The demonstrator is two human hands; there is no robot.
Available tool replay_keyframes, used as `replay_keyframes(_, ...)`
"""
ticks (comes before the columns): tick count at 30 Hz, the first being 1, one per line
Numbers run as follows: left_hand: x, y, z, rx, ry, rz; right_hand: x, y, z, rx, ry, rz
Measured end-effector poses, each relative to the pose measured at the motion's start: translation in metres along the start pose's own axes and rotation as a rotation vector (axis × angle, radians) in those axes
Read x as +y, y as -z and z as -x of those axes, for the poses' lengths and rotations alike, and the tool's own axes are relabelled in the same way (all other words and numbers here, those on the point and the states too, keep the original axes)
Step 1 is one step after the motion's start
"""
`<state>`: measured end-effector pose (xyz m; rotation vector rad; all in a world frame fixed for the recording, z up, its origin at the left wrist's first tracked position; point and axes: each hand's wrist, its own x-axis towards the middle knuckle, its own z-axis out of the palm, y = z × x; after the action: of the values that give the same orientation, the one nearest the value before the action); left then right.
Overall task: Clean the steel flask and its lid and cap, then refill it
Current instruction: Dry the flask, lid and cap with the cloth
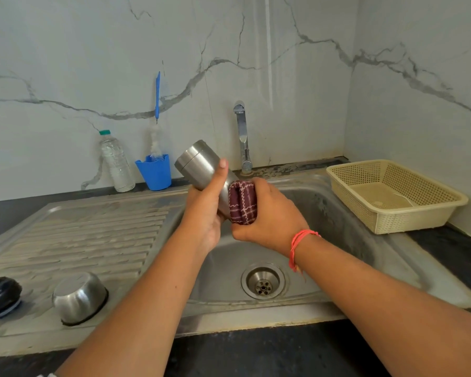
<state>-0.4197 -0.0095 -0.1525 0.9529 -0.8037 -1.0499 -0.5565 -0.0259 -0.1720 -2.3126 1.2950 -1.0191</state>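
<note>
The steel flask (199, 165) is tilted above the sink (337, 213), one end pointing up and left. My left hand (210, 210) grips its body from below, thumb lying along the side. My right hand (269, 216) holds a maroon checked cloth (242, 202) wrapped round the flask's other end, which is hidden. On the draining board at the lower left, the steel cap (79, 296) stands upside down and the black lid (2, 295) sits beside it.
A tap (242, 137) rises behind the sink, with no water running. A plastic water bottle (116, 161) and a blue cup (155, 171) holding a bottle brush stand at the back left. A cream plastic basket (392, 194) sits right of the sink.
</note>
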Motion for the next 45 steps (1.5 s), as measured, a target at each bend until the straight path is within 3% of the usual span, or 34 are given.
replay_keyframes(3, 0.003, 0.003, 0.0, -0.004, 0.012, 0.063, -0.005, 0.003, -0.001, -0.002, -0.005, -0.04)
replay_keyframes(5, 0.004, 0.003, 0.003, -0.058, 0.02, 0.083, -0.005, 0.007, -0.002, -0.098, -0.089, -0.277)
replay_keyframes(9, 0.005, 0.0, 0.009, -0.171, 0.09, 0.119, 0.005, 0.022, 0.002, -0.486, -0.269, -0.936)
replay_keyframes(11, 0.005, -0.004, 0.01, -0.186, 0.102, 0.09, 0.007, 0.026, 0.005, -0.558, -0.326, -1.086)
replay_keyframes(19, 0.008, -0.002, 0.002, -0.047, 0.002, -0.075, -0.006, 0.01, 0.001, -0.273, -0.214, -0.836)
replay_keyframes(23, 0.009, -0.004, 0.003, -0.031, -0.038, -0.11, -0.002, 0.009, 0.001, -0.068, -0.191, -0.384)
replay_keyframes(25, 0.007, -0.007, 0.005, -0.021, -0.044, -0.082, -0.001, 0.008, 0.002, -0.028, -0.101, -0.136)
replay_keyframes(27, 0.005, -0.007, 0.004, 0.032, -0.059, -0.042, -0.002, 0.005, 0.001, -0.036, -0.038, -0.053)
replay_keyframes(31, 0.009, -0.002, 0.005, -0.02, -0.03, 0.024, -0.003, 0.005, -0.001, -0.138, -0.105, -0.434)
replay_keyframes(34, 0.011, 0.0, 0.008, -0.146, 0.029, 0.063, 0.004, 0.015, -0.001, -0.391, -0.208, -0.922)
replay_keyframes(36, 0.011, -0.001, 0.009, -0.203, 0.066, 0.068, 0.008, 0.019, 0.002, -0.492, -0.283, -1.105)
replay_keyframes(45, 0.009, -0.002, 0.001, -0.092, -0.024, -0.138, 0.004, 0.003, 0.0, -0.37, -0.38, -1.163)
